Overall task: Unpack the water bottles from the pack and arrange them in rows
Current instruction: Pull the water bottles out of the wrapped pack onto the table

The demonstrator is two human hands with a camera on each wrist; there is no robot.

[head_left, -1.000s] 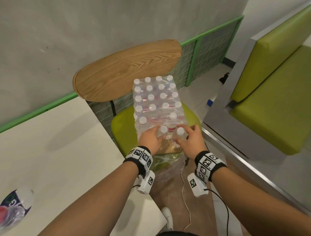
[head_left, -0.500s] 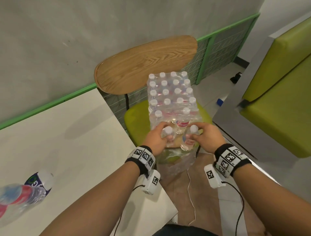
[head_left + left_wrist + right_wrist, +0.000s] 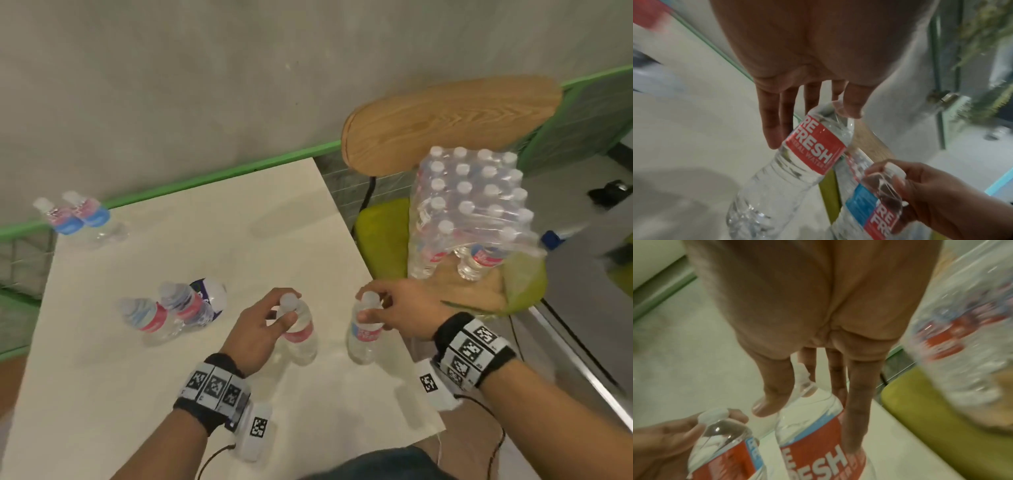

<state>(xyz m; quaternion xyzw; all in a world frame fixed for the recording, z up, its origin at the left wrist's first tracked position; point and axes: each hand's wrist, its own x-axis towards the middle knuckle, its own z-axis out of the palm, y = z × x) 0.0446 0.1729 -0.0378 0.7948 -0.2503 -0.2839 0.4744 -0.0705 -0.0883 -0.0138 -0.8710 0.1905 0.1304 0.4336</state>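
Observation:
My left hand (image 3: 286,308) grips the neck and cap of a clear water bottle (image 3: 299,339) with a red label, held upright over the white table (image 3: 205,240). My right hand (image 3: 371,306) pinches the neck of a second bottle (image 3: 364,339) beside it. In the left wrist view the fingers (image 3: 774,123) lie along the red-labelled bottle (image 3: 816,149). In the right wrist view the fingers (image 3: 857,402) reach down its bottle (image 3: 812,443). The torn shrink-wrapped pack (image 3: 472,212) stands on the green chair seat (image 3: 380,236) to the right.
Two bottles (image 3: 73,216) stand at the table's far left corner. Two more bottles (image 3: 164,311) stand mid-left next to a white and purple object (image 3: 212,294). The wooden chair back (image 3: 445,120) rises behind the pack. A grey wall runs along the table's far side.
Both hands took a bottle each from the pack's near end and carried them left to the table. My view swung left with them.

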